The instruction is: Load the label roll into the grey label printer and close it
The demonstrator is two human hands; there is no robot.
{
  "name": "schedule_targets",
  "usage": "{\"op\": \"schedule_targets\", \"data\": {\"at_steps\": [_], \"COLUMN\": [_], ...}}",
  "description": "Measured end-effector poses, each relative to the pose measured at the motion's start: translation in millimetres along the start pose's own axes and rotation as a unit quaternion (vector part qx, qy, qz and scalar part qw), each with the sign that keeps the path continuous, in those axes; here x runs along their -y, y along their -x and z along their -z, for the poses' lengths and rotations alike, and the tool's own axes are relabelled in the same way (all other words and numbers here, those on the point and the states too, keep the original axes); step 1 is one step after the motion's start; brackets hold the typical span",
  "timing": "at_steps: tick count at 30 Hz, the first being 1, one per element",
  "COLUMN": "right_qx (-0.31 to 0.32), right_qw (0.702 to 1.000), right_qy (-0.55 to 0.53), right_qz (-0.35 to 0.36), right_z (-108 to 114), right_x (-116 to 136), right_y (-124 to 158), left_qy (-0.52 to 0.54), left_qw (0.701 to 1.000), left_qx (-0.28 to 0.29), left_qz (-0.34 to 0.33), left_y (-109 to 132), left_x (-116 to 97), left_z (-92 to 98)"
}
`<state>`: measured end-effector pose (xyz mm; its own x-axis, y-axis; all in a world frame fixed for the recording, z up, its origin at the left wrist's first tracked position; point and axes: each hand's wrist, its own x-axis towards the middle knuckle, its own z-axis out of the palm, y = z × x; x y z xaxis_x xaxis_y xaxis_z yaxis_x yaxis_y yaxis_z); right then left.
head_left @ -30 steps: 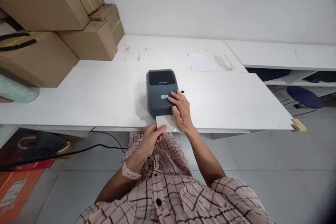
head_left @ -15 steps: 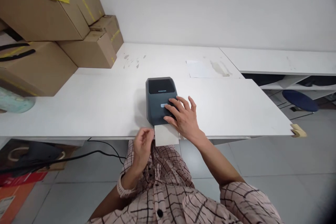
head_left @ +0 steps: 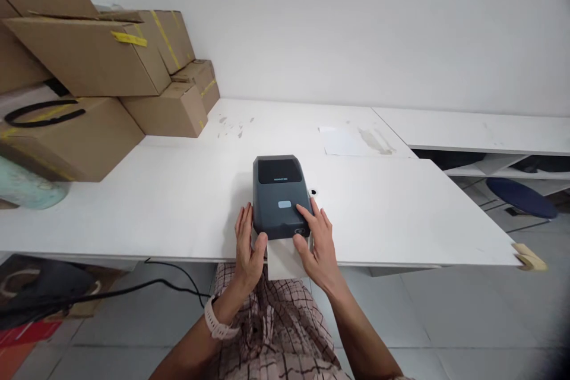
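Observation:
A dark blue-grey label printer (head_left: 276, 222) stands near the front edge of the white table, with a black window and a pale blue button (head_left: 284, 204) on top. From its front side a blank white label sheet (head_left: 284, 262) sticks out over the table edge. My left hand (head_left: 248, 249) holds the printer's left side, fingers stretched along it and thumb at the front corner. On the other side, my right hand (head_left: 318, 243) grips the right front corner. Its index finger lies on the top cover, right of the button, and its thumb is by the front edge.
Cardboard boxes (head_left: 102, 59) with yellow tape are stacked at the left back, beside a pale green cylindrical object (head_left: 31, 187). A white paper (head_left: 341, 142) lies toward the back of the table (head_left: 392, 208). Black cables (head_left: 133, 288) hang below; a blue stool (head_left: 521, 197) stands at right.
My left hand has moved from below the table edge up to the printer's left side. My right hand has shifted from the top cover to the right front corner. The camera view has tilted up.

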<state>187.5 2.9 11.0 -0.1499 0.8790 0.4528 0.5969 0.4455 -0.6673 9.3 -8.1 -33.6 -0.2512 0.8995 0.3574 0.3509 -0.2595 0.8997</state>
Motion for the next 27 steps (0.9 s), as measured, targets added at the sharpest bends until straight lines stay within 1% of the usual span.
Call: {"op": "schedule_targets", "data": {"at_steps": [2,4,6,8,9,11,13,15,17,20,22,24,25,27], "right_qx": [0.011,0.013,0.002,-0.006,-0.007,-0.012,-0.036,-0.069,-0.084,-0.090,-0.103,-0.127,-0.139,-0.150], "right_qw": [0.999,0.997,0.994,0.992,0.992,0.994,0.996,0.994,0.988,0.977,0.974,0.969,0.964,0.952], "right_qy": [-0.041,-0.075,-0.105,-0.124,-0.122,-0.093,-0.041,0.020,0.086,0.165,0.176,0.179,0.187,0.213], "right_qz": [-0.013,-0.022,-0.014,0.014,0.031,0.060,0.076,0.088,0.095,0.097,0.100,0.113,0.126,0.159], "right_z": [9.6,21.6,33.5,41.9,43.8,42.3,34.8,24.4,13.9,1.9,-2.0,-1.5,0.2,4.3], "right_x": [2.3,3.9,5.5,7.5,8.7,11.1,12.6,11.7,7.1,-5.9,-14.0,-16.0,-14.0,-5.0], "right_y": [-2.5,-10.2,-25.6,-50.5,-66.3,-102.1,-139.6,-174.7,-205.7,-243.3,-260.1,-266.1,-264.2,-250.9], "left_qy": [-0.011,-0.011,0.001,0.026,0.038,0.044,0.007,-0.046,-0.078,-0.076,-0.071,-0.075,-0.081,-0.092], "left_qw": [0.999,0.997,0.994,0.992,0.993,0.996,0.999,0.995,0.986,0.978,0.976,0.975,0.975,0.976], "left_qx": [-0.009,-0.020,-0.036,-0.050,-0.055,-0.054,-0.036,0.005,0.051,0.090,0.098,0.099,0.097,0.090], "left_qz": [-0.036,-0.069,-0.099,-0.111,-0.098,-0.046,0.021,0.086,0.136,0.175,0.182,0.184,0.182,0.176], "left_y": [-3.2,-13.2,-32.3,-59.2,-74.0,-100.9,-119.0,-126.3,-125.8,-122.4,-122.9,-125.3,-126.7,-128.7], "left_x": [-0.2,-5.8,-16.0,-26.5,-30.1,-31.4,-25.4,-15.8,-7.3,-3.3,-6.1,-10.2,-11.9,-13.3], "left_z": [0.5,2.1,5.3,9.1,10.7,11.9,10.3,7.3,4.6,3.1,3.1,2.9,2.6,1.7]}}
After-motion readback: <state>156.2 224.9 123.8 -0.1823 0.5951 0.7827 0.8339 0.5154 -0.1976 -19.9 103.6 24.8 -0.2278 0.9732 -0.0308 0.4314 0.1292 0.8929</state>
